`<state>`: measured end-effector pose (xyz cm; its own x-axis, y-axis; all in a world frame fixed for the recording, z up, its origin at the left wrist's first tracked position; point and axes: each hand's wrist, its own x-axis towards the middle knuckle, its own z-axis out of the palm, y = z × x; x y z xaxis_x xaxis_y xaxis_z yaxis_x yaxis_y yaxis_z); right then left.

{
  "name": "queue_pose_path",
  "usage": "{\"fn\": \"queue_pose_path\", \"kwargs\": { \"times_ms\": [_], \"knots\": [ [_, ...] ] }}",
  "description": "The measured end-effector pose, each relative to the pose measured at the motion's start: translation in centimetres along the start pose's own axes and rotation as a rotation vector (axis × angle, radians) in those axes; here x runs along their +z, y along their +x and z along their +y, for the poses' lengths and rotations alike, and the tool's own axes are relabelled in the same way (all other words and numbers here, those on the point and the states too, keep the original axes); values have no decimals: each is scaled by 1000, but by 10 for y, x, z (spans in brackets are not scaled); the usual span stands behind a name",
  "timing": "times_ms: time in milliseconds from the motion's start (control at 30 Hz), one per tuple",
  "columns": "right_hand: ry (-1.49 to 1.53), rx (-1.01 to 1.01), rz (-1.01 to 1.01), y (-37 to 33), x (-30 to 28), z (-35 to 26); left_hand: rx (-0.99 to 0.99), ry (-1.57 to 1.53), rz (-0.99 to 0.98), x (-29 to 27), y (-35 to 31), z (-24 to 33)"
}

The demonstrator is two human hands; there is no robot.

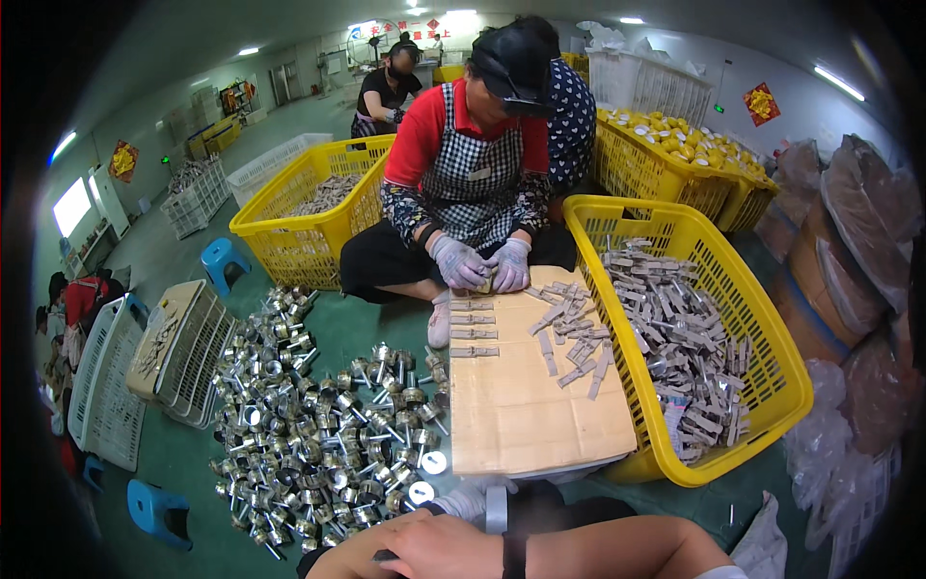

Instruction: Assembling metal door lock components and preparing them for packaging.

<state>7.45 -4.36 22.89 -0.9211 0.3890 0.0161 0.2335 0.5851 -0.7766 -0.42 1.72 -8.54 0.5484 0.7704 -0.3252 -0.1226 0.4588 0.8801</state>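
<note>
Nearest are 2 crossed forearms (pixel 608 550): the right hand (pixel 434 545) lies loose, seemingly unloaded; the left is hidden, state unclear. Metal cups (pixel 338 480) lie ahead-left, nearer than grey clips (pixel 475 352) lined crosswise ahead.

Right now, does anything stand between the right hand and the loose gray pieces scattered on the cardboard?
Yes: a pale gray, cloth-like item, not clearly identifiable, lies between the right hand and the near edge of the cardboard. Past that edge, nothing visible blocks the way to the loose gray pieces.
</note>
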Motion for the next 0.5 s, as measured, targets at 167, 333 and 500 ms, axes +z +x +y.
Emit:
{"fn": "queue_pose_path", "kwargs": {
  "times_ms": [167, 333, 500],
  "knots": [
    [-42, -7, 13, 0, 8, 4, -60, -59, -3, 11, -10, 2],
    [-32, -24, 6, 1, 3, 4, -234, -532, 100, 20, -9, 19],
    [-23, -36, 26, 1, 6, 6, -231, -492, 88, 22, -8, 21]
  ]
}}
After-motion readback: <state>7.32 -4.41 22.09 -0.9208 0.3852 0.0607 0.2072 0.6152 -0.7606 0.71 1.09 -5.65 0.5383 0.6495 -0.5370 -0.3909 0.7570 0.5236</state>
